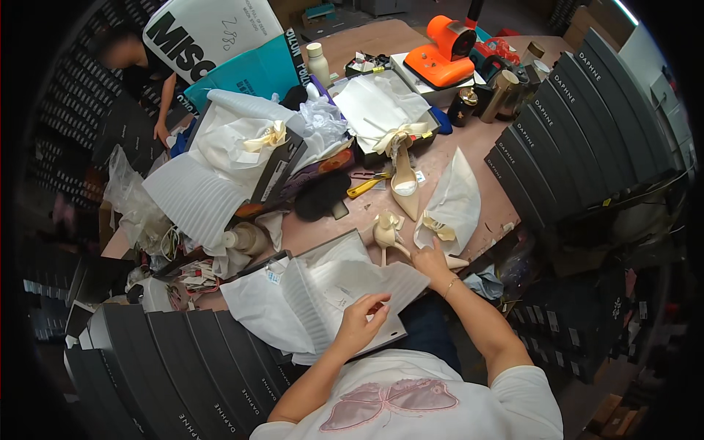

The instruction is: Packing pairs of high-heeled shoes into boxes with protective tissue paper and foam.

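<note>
My right hand (434, 265) grips the middle of a beige high-heeled shoe (386, 233), its index finger stretched out toward crumpled cream paper (438, 229). The heel points down, and the toe emerges to the right of my fingers. My left hand (359, 323) hovers with bent fingers and thumb apart, holding nothing visible, over white wrapping sheets (312, 308) in an open grey shoebox (385, 336). A second beige heeled shoe (405, 192) lies farther back, white padding inside it. White tissue paper (456, 198) spreads to its right.
Stacked grey shoeboxes stand at right (579, 139) and lower left (183, 367). Another open shoebox (275, 172) holds wrapping at back left. A yellow utility knife (365, 187) lies mid-table. An orange device (444, 53) and bottles stand behind. Another person's hand (160, 130) shows at far left.
</note>
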A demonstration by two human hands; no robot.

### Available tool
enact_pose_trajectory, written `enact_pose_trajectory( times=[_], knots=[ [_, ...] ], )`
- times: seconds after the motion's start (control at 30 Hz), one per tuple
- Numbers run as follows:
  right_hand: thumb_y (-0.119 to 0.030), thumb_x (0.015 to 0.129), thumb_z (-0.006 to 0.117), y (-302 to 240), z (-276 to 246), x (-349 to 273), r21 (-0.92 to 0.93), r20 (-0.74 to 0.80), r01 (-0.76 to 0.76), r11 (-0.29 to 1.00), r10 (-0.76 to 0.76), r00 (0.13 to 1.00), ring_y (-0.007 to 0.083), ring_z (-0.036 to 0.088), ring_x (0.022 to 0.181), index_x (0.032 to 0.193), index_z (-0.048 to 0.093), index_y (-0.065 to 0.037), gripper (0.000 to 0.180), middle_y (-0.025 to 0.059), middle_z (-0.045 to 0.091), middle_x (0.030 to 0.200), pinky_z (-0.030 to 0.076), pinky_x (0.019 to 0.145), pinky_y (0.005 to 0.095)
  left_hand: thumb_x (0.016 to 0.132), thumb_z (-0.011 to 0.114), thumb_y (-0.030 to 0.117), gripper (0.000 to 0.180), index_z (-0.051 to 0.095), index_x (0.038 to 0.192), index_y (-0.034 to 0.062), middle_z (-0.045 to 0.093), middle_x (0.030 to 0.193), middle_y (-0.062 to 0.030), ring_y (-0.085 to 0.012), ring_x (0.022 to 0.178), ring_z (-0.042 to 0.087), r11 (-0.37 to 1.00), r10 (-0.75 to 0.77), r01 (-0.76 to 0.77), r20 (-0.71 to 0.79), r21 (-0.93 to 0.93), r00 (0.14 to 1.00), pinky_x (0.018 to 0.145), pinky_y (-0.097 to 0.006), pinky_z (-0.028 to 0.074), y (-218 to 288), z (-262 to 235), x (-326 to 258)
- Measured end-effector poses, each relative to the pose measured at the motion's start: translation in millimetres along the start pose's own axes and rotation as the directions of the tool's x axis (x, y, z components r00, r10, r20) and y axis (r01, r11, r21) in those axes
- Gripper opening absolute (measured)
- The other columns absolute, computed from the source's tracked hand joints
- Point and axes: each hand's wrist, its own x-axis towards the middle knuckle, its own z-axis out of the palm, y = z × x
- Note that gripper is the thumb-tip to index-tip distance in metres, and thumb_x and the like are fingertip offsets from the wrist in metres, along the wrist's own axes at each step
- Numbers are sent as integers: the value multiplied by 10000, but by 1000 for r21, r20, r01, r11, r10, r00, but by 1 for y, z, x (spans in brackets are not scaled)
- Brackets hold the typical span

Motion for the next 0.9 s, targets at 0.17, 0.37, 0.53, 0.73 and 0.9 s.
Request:
enact_pose_trajectory(
  times=[0.17,0.37,0.53,0.73,0.9],
  knots=[
    [-165,729,698,-28,-103,-57,155,-523,148,977,-46,851,222,604,836,888,622,-61,205,65,613,789,297,1028,529,873,667,174,435,528,1224,-42,590,1137,-118,-195,1018,595,964,-12,-53,-242,-259,970,877,-307,492,-14,-5,-13],
    [-104,709,701,-103,-162,-89,-89,-714,373,924,-320,622,183,609,948,979,649,-55,279,7,620,835,222,1065,572,824,713,167,577,431,1308,31,474,1309,-135,-259,1212,473,943,180,-274,-402,-189,898,1030,-392,372,37,-6,-35],
    [-136,710,656,-142,-141,-105,-166,-709,534,829,-477,520,175,603,992,849,680,-112,143,-29,615,831,135,1104,594,909,580,305,656,293,1412,-3,507,1281,-115,-163,1063,581,251,46,143,159,-957,986,867,-274,532,-25,-65,-72],
    [-139,722,637,-175,-137,-100,-127,-614,692,710,-605,508,189,593,1036,854,657,-99,139,-10,585,838,133,1095,622,889,623,201,427,518,1218,-50,624,1089,-101,-126,909,628,314,-158,151,106,-937,982,763,-245,544,-42,-64,-120],
    [-84,691,649,-185,-151,-109,16,-669,829,560,-610,425,204,622,893,928,660,-43,240,37,604,842,407,937,515,885,634,134,415,487,1250,1,548,1248,-157,-248,1147,554,827,174,-382,-458,-413,872,990,-375,465,-44,-37,-128]
  ],
)
